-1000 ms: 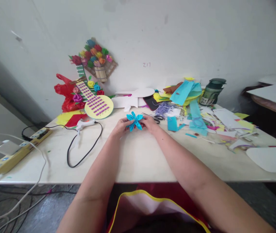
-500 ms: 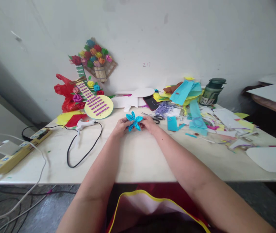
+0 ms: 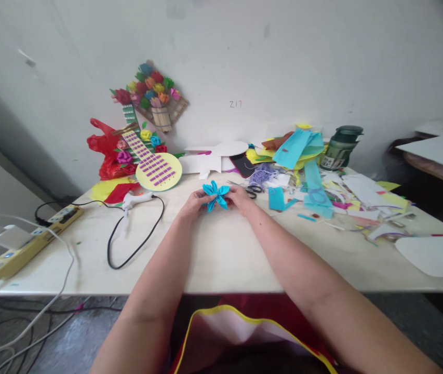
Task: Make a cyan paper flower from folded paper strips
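Note:
A bright blue paper flower (image 3: 216,196) with several pointed petals is held between my two hands, just above the white table (image 3: 229,254). My left hand (image 3: 197,201) is closed on its left side, with the thumb lying over a petal near the centre. On the opposite side my right hand (image 3: 238,197) pinches the flower by its right petals. The fingertips behind the petals are hidden. Black-handled scissors (image 3: 253,191) lie just beyond my right hand.
A white glue gun (image 3: 135,200) with a looped black cord lies left, near a yellow power strip (image 3: 34,241). Behind stand a yellow guitar-shaped card (image 3: 159,179) and a red plastic bag (image 3: 108,148). Paper scraps (image 3: 353,195) and a green bottle (image 3: 341,148) fill the right.
The flower has tilted very slightly between my fingers. Both hands keep their grip and place; the other things have not moved.

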